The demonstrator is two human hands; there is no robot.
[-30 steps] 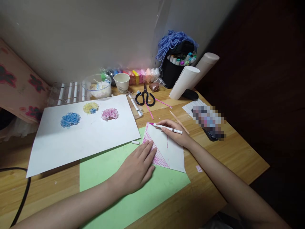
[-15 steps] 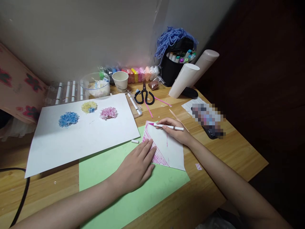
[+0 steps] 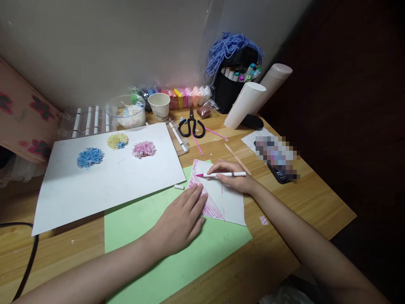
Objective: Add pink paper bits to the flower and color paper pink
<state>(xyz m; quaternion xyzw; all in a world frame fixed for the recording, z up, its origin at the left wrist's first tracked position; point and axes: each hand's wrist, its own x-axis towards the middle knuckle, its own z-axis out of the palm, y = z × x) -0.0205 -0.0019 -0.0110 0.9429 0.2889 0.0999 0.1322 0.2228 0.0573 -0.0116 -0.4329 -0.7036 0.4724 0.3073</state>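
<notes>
While the left hand (image 3: pixel 180 221) lies flat on white paper (image 3: pixel 232 207) mid-frame and the right hand (image 3: pixel 236 182) pinches a marker (image 3: pixel 238 174), wooden table (image 3: pixel 316 207) stretches to its corner, lower right.

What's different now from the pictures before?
The right hand moved the marker a little way from the white paper's far corner, nearer the left hand. The marker looks more level. Nothing was picked up or let go. The left hand stayed flat on the paper; the scissors stayed put.
</notes>
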